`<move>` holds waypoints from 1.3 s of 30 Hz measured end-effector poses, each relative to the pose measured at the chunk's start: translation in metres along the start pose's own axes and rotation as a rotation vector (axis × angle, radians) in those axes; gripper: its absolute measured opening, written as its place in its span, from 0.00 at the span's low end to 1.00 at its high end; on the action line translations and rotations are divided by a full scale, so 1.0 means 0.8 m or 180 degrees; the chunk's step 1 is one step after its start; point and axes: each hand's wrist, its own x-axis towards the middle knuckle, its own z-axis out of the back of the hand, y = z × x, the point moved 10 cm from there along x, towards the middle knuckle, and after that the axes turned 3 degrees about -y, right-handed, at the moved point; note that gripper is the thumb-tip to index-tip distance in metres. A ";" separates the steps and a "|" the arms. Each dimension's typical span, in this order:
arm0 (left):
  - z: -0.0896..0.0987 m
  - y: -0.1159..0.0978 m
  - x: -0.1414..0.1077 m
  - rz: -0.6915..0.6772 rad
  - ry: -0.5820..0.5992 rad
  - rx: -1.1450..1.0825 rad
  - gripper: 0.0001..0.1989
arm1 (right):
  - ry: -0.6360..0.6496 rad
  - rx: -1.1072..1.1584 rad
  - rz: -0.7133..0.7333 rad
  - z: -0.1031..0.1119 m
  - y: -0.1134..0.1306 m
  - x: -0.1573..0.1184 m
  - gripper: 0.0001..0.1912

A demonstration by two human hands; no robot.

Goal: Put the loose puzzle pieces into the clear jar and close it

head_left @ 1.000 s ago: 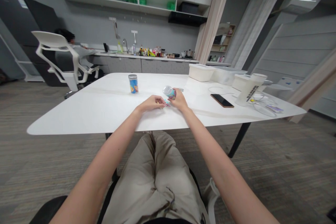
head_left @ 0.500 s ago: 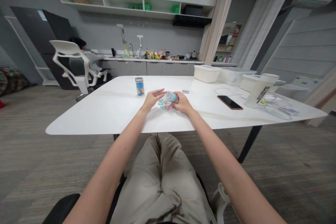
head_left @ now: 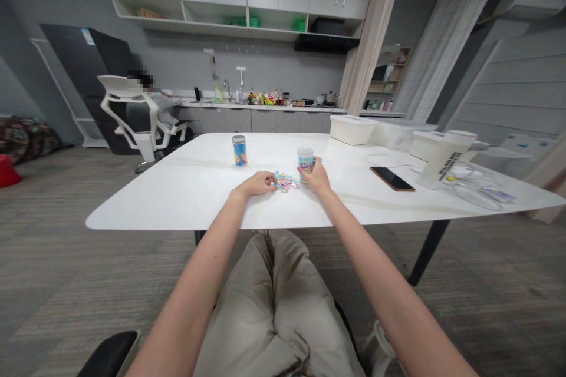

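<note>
My right hand (head_left: 315, 176) is wrapped around a clear jar (head_left: 305, 159) with a colourful label, which stands upright with its lid off. To the jar's left, a loose pile of small colourful pieces (head_left: 286, 182) lies on the white table (head_left: 168, 194); the pieces are too small to name. At the pile's left edge is my left hand (head_left: 257, 184), its fingers bent and the thumb apart from the fingertips, with nothing visible between them. Farther back on the left stands a blue-labelled jar (head_left: 239, 151) with a grey lid on.
A phone (head_left: 392, 178) lies to the right, beside a white tumbler (head_left: 446, 160) and loose cables. White lidded boxes (head_left: 351, 130) stand at the table's back right. Beyond the table's left end, a person sits by a white office chair (head_left: 145, 121).
My right hand has turned the clear jar from tilted over the pile to upright and moved it rightward. My left hand has come down from beside the jar's mouth to the pile's left edge.
</note>
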 end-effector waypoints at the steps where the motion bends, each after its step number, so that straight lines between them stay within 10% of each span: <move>1: 0.000 0.001 0.000 0.0011 -0.0014 -0.0001 0.13 | 0.0027 0.0059 0.0035 -0.002 0.001 0.000 0.28; 20: 0.011 -0.005 0.006 -0.0238 -0.0425 -0.0086 0.07 | 0.0271 0.0346 0.0359 -0.015 0.014 -0.004 0.28; 29: 0.075 -0.025 -0.005 -0.0345 -0.1932 -0.0337 0.07 | 0.0423 0.0401 0.0989 -0.017 0.038 -0.009 0.30; 39: 0.046 -0.050 0.006 -0.0786 -0.1462 -0.0470 0.08 | 0.0556 0.0074 0.1320 -0.023 0.053 -0.017 0.28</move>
